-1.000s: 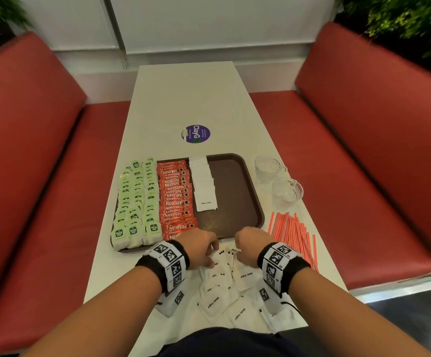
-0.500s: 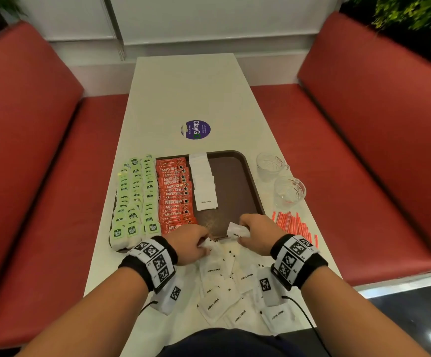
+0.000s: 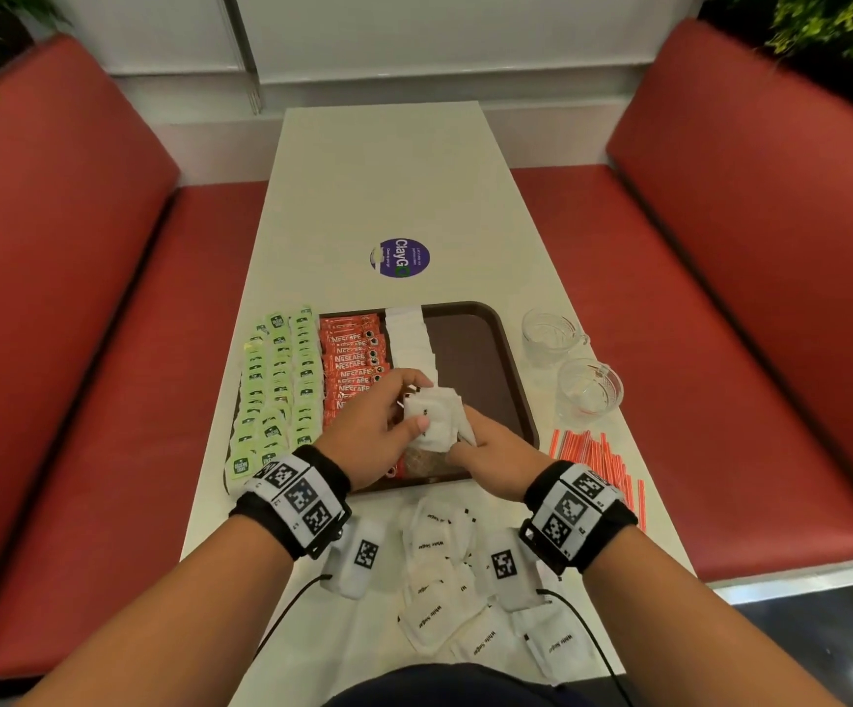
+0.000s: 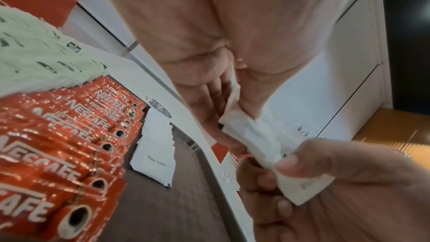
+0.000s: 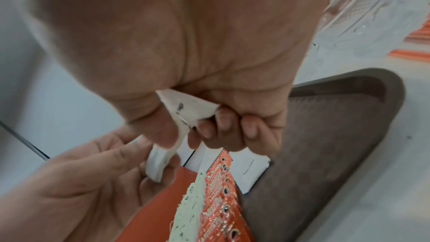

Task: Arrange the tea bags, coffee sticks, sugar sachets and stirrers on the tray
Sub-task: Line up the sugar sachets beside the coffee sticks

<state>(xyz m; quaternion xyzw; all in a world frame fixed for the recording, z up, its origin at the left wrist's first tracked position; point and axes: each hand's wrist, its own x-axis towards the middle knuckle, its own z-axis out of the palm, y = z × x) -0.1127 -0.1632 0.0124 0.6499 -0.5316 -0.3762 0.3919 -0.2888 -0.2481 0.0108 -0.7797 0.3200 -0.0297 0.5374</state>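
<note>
Sugar sachets (image 3: 432, 418) are pinched between left hand (image 3: 368, 441) and right hand (image 3: 490, 454) over the tray (image 3: 508, 369)

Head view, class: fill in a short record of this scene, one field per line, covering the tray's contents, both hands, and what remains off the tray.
Tray: brown, on white table
On tray: green tea bags, red coffee sticks, a row of sugar sachets
Left hand: grips a bunch of white sachets
Right hand: pinches the same bunch
Off tray: loose sachets, orange stirrers, two glass cups
</note>
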